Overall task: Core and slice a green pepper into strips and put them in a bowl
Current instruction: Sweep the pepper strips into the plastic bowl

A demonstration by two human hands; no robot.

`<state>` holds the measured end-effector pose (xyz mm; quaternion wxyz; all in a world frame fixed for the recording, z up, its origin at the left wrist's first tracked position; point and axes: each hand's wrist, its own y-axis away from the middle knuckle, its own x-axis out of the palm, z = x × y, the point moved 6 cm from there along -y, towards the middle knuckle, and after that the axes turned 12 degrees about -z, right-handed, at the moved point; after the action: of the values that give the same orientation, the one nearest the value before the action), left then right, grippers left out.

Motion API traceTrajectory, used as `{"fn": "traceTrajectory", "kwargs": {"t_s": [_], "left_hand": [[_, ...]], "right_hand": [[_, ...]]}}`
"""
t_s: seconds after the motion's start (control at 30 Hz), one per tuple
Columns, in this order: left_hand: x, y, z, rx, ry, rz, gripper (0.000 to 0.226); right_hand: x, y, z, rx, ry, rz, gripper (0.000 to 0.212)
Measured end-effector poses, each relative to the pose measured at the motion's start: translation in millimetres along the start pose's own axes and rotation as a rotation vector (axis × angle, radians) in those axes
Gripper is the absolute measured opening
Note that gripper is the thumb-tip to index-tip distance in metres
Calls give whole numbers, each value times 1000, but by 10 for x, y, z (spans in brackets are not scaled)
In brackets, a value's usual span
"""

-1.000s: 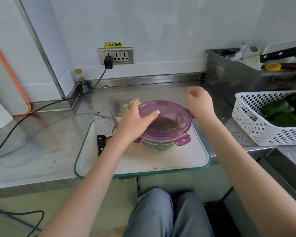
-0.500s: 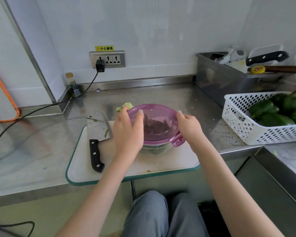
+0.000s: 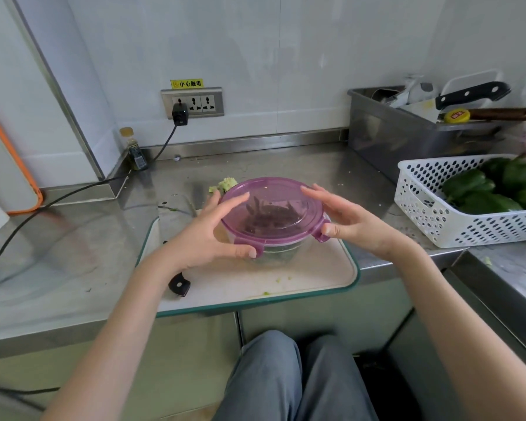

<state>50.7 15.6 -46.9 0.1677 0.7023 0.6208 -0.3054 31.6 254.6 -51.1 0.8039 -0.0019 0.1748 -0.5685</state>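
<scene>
The round clear bowl [image 3: 271, 253] with its purple translucent plastic lid [image 3: 272, 212] stands on the white cutting board with a green rim [image 3: 331, 275], on the steel table [image 3: 73, 238]. Dark pepper strips show through the lid, so the cutting seems finished.

The left hand [image 3: 208, 235] and the right hand [image 3: 351, 220] flank the lid. Their fingers are spread and mostly straight, with both thumbs at the front clips, probably to press them down. The black knife handle [image 3: 179, 285] lies just beside the left wrist, out of the way.
</scene>
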Motion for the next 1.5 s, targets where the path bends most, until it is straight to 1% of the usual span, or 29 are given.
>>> {"fn": "traceTrajectory", "kwargs": {"t_s": [0.07, 0.1, 0.17, 0.23, 0.33, 0.4, 0.5, 0.7, 0.8, 0.9, 0.93, 0.97, 1.03, 1.1, 1.17, 1.2, 1.3, 1.37, 1.43, 1.5], "left_hand": [[48, -33, 3, 41, 18, -26, 108], [62, -49, 13, 56, 21, -38, 109], [82, -74, 55, 73, 62, -57, 112], [94, -89, 96, 72, 173, -90, 115], [122, -100, 176, 26, 320, -158, 124], [140, -102, 212, -9, 354, -192, 138], [138, -106, 215, -34, 328, -210, 151], [126, -94, 210, -58, 307, -192, 155], [112, -90, 201, -79, 275, -176, 159], [111, -103, 202, -128, 206, -145, 166], [107, -105, 199, -130, 194, -139, 164], [102, -105, 183, -117, 195, -133, 157], [87, -107, 134, -87, 238, -154, 135], [48, -114, 69, -63, 288, -198, 123], [-28, -193, -48, -9, 314, -234, 125], [-71, -276, -102, 7, 336, -239, 127], [-132, -660, -195, 10, 360, -194, 123], [-89, -943, -199, -7, 345, -146, 120], [-16, -1223, -131, -49, 333, -109, 120], [59, -1497, -55, -64, 310, -74, 122]], "right_hand": [[35, -16, -30, 10, -13, 6, 83], [45, -25, -56, 6, -28, 0, 87], [42, -41, -116, 6, -38, -23, 105], [34, -48, -152, 15, -11, -54, 118], [26, -57, -193, 18, 22, -94, 119], [30, -55, -211, 8, 21, -105, 119], [15, -63, -214, -2, 29, -133, 118], [14, -54, -209, -30, 64, -190, 116], [18, -52, -199, 13, 54, -152, 124], [-21, -77, -176, 96, 54, -57, 138], [-33, -86, -180, 124, 44, -30, 138], [-35, -93, -186, 148, 32, -23, 135], [-17, -112, -180, 163, 10, -64, 128], [-7, -138, -165, 144, -20, -130, 132], [-42, -187, -105, 109, -56, -192, 137], [-83, -230, -67, 91, -76, -228, 133], [-233, -441, 55, 61, -127, -313, 112], [-322, -627, 95, 66, -112, -339, 102], [-418, -828, 44, 96, -68, -340, 103], [-514, -1019, -56, 129, -28, -330, 109]]}}
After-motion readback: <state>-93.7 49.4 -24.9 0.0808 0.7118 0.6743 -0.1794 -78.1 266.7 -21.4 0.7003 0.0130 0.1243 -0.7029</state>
